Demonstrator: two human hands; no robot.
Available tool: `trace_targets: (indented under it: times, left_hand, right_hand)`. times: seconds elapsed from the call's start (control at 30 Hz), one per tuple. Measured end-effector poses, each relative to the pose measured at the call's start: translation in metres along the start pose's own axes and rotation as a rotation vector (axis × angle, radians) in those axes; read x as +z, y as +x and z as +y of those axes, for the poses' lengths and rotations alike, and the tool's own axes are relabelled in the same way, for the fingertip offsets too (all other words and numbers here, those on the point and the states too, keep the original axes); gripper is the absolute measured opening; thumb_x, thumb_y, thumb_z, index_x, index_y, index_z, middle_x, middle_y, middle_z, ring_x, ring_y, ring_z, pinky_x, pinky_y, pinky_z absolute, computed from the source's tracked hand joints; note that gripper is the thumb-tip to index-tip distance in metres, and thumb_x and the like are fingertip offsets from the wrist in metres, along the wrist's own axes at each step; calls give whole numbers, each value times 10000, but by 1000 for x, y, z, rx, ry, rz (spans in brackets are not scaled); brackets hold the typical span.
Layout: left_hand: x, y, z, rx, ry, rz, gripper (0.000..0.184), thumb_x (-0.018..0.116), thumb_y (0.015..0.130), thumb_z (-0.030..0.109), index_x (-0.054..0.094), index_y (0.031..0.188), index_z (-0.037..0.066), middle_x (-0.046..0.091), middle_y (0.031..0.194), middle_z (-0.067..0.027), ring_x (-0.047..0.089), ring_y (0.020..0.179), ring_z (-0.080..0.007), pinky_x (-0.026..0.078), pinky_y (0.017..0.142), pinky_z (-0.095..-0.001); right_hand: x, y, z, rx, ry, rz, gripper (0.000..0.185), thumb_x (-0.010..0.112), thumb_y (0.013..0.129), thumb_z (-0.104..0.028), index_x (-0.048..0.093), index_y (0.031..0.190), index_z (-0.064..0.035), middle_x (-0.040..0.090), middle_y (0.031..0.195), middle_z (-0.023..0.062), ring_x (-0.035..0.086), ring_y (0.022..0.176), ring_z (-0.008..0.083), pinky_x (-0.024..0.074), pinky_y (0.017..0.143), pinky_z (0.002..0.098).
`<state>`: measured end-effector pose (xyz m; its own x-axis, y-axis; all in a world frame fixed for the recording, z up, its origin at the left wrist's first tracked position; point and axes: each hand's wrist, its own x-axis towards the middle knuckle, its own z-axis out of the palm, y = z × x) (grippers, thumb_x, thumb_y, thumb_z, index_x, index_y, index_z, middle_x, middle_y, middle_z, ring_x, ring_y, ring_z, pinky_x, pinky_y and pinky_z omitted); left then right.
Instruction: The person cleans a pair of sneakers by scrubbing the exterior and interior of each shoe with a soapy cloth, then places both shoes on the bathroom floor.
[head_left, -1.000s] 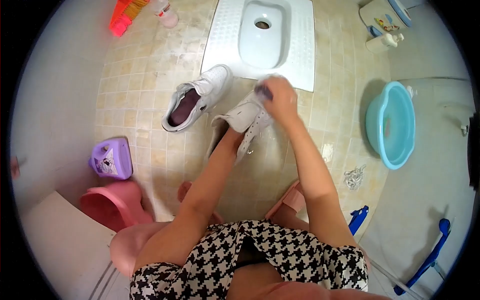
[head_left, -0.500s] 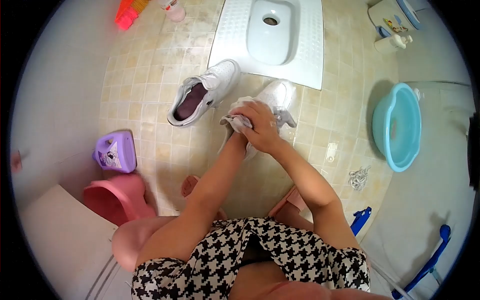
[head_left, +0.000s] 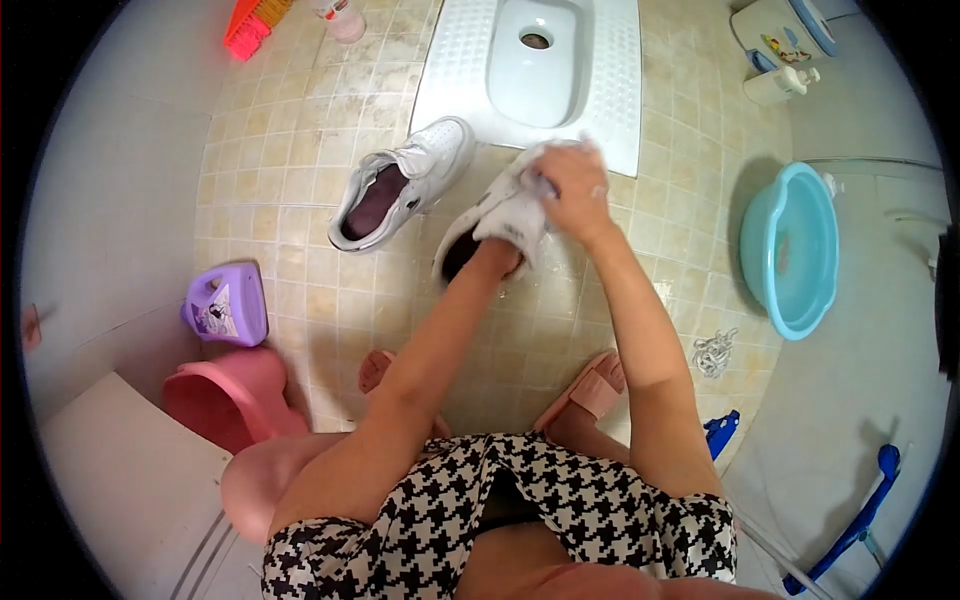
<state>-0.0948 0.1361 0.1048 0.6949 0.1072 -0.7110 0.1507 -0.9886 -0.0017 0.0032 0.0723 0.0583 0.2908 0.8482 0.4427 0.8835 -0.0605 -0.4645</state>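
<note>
A white sneaker [head_left: 500, 215] rests on the wet tiled floor, its toe toward the squat toilet. My left hand [head_left: 498, 256] reaches into the shoe's opening; only the wrist area shows, and the fingers are hidden inside. Over the toe, my right hand [head_left: 578, 188] is closed on a pale wet cloth [head_left: 538, 184] pressed against the upper. Motion blurs the fingertips and the cloth's edge. The other white sneaker [head_left: 432, 160], with a dark insole, stands just to the left, untouched.
A squat toilet [head_left: 610, 120] lies ahead. At left are a purple jug [head_left: 232, 305] and a pink bucket [head_left: 265, 385]; at right, a turquoise basin [head_left: 757, 240], white laces [head_left: 714, 353] and a pump bottle [head_left: 775, 88]. A brush [head_left: 247, 38] lies at the upper left.
My right hand has moved with the cloth from the shoe's ankle area forward and right to the toe. The shoe's opening and my left wrist now show more clearly.
</note>
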Motion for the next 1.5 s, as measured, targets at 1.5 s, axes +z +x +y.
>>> trace_targets:
  times: [1.5]
  left_hand:
    - [24,19,-85,1499,-2748,974,526,330,944,411,358,1305,29,425,1285,-132,421,1156,-274,339,996,-403]
  right_hand:
    - [8,5,-107,126,304,542,428,590,776,-140,539,1185,-24,396,1329,234,363,1236,430,281,1017,506]
